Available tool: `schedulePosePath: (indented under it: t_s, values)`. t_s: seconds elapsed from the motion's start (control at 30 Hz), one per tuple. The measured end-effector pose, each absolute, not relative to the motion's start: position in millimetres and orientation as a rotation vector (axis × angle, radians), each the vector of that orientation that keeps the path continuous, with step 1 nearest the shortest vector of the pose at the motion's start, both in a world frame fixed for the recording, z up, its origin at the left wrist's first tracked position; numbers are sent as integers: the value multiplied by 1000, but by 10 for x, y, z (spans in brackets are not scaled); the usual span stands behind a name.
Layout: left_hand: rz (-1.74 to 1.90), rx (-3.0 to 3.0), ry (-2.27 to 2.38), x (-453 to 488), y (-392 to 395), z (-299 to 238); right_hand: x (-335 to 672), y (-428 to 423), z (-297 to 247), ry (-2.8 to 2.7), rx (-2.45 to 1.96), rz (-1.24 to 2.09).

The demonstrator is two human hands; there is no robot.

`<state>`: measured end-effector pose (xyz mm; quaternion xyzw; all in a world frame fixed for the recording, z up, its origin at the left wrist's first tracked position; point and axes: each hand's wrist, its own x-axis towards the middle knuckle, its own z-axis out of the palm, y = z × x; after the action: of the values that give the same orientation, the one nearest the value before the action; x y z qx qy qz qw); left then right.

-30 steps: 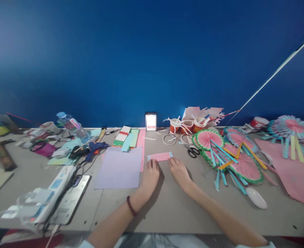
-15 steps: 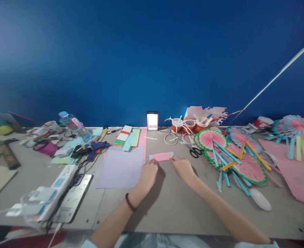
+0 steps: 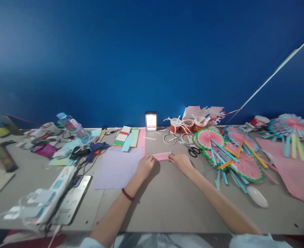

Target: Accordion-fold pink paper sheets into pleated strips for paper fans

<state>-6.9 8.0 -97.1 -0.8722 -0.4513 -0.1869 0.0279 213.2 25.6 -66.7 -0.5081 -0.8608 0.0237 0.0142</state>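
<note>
A small pink paper strip lies on the grey table in the middle. My left hand grips its left end, fingers curled over the edge. My right hand holds the right end the same way. A red bead bracelet is on my left wrist. A pale lilac sheet lies just left of my left hand.
Black scissors and white tape rings lie behind my right hand. Pink and green paper fans with coloured strips fill the right side. A power strip, a glue gun, a water bottle and stacked coloured paper sit at the left.
Both hands moved forward onto the pink strip. Its blue-edged ends, visible before, are now covered by my fingers.
</note>
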Motion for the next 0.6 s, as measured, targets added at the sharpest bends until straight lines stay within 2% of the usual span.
schedulePosePath:
  t_s: [0.2,0.37,0.47,0.6]
  values:
    - [-988,-2700,-1518,-50,60,-919,2232,277,-773,-2403,-1369,375]
    - [-1725,-2706,-2011,-43,48,-763,2294,232,-750,-2093,-1270,623]
    - [-2154,-2571,-2361,-67,86,-690,2334,214,-693,-1852,-1292,923]
    - [-2401,-2414,-2574,-121,85,-558,2385,191,-610,-1496,-1298,1235]
